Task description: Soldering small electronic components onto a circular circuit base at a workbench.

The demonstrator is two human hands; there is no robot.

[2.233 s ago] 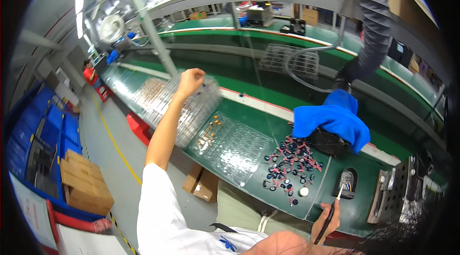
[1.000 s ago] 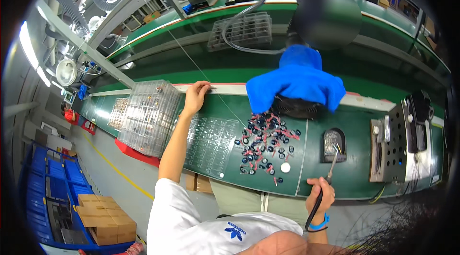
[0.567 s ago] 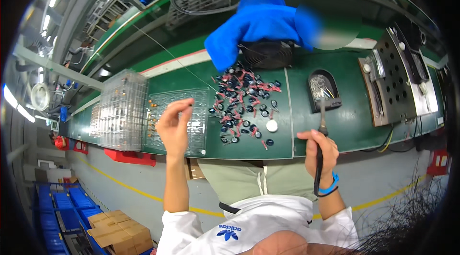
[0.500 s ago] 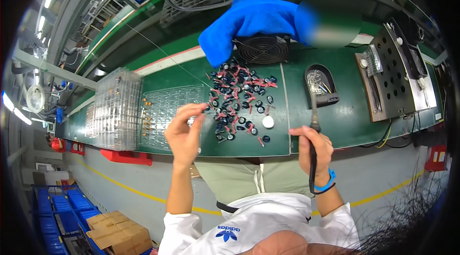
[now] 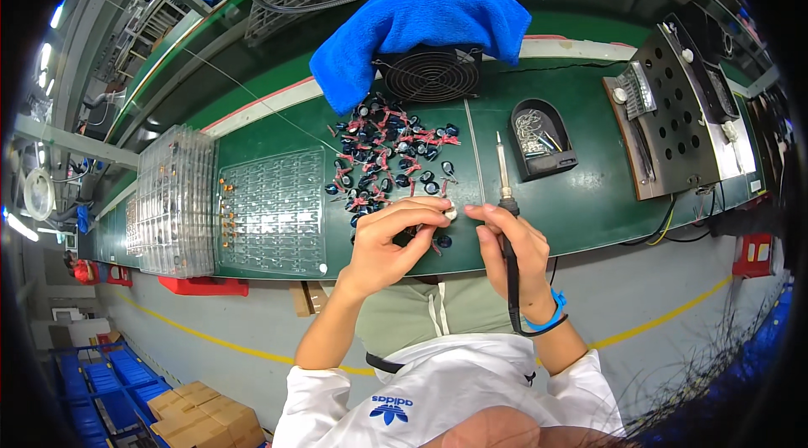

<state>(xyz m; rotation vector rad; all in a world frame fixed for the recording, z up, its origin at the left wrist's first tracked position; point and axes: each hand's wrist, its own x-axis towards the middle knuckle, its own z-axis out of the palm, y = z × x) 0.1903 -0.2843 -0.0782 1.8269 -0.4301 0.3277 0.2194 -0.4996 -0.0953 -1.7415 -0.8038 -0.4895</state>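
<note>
My right hand (image 5: pixel 520 256) is closed around the handle of a soldering iron (image 5: pixel 505 183), whose metal tip points away over the green bench; its forefinger reaches left. My left hand (image 5: pixel 389 242) hovers at the near edge of a heap of small dark round components (image 5: pixel 391 149) with reddish leads. Its thumb and fingers are curved and apart, and no held thing shows between them. A small white round piece (image 5: pixel 451 212) lies at its fingertips, partly covered; touching or not, I cannot tell. One dark component (image 5: pixel 443 241) lies just beside the left thumb.
Left of the heap lies a clear plastic tray (image 5: pixel 282 212) with orange parts along one side, next to a stack of clear trays (image 5: pixel 174 204). A blue towel (image 5: pixel 421 23) drapes over a black fan (image 5: pixel 433 75). Rightward are a black bin (image 5: pixel 539 141) and a perforated metal box (image 5: pixel 673 111).
My left hand has moved right, from the heap's left side to the white round piece. My right hand, still gripping the soldering iron, has come closer to it. The view has shifted slightly.
</note>
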